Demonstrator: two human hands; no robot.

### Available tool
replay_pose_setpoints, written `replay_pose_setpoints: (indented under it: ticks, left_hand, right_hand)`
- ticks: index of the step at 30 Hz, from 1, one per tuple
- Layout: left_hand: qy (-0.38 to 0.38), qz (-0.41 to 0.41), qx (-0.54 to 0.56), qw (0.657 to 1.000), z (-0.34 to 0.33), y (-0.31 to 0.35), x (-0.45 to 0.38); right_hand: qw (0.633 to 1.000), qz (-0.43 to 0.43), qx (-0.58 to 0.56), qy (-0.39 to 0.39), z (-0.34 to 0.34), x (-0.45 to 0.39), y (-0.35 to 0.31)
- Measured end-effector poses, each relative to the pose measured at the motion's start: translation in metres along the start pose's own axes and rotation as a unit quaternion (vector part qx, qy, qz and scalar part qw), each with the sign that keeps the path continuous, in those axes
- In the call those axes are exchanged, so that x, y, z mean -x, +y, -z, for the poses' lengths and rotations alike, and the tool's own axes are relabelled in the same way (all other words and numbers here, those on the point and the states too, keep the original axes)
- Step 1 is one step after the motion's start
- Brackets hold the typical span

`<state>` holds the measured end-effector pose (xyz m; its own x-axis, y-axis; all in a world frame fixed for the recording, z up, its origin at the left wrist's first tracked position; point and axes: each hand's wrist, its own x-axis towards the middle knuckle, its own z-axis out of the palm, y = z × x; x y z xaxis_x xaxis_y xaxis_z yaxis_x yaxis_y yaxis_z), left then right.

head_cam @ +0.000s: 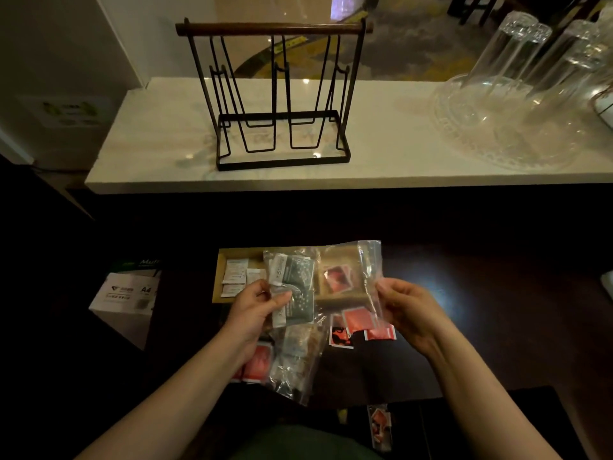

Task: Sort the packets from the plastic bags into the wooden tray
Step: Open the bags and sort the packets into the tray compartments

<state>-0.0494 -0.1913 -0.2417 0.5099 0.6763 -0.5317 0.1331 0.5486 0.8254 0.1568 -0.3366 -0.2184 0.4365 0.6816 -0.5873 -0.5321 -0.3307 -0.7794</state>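
Hands stretch a clear plastic bag (345, 270) above the wooden tray (220, 260) as I watch remotely: my left hand (257, 310) pinches the bag's end over the grey-green packets (298, 287) inside, my right hand (403, 307) grips the opposite edge. White packets (235, 277) already lie in the tray's left section and a red one shows in another; red packets (361, 323) and a second bag (298, 360) lie on the dark table nearer me. I judge the emptying step underway; next, the grey-green packets need drawing out into a free section.

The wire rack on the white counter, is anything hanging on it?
No, the wire rack stands bare on the white counter, with nothing on its wooden bar or in its wire slots.
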Motion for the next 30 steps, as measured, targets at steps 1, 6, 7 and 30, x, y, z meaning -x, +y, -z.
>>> replay_pose_setpoints:
  ticks: [1,6,7,30]
  left_hand:
    - [0.004,0.005,-0.005,1.0,0.001,-0.001,0.0]
    - [0.033,0.033,-0.048,0.998,0.01,-0.012,-0.002]
    - [0.033,0.039,-0.051,0.997,0.013,-0.016,-0.003]
    - [0.069,0.03,-0.235,0.969,-0.014,-0.031,0.013]
  right_hand:
    - [1.0,0.003,0.002,-0.01,-0.002,-0.001,0.0]
    - [0.999,-0.002,0.004,-0.042,-0.015,-0.006,0.005]
    - [0.999,-0.009,0.0,-0.053,-0.02,-0.006,0.007]
    - [0.972,-0.022,0.235,-0.016,-0.094,-0.014,0.076]
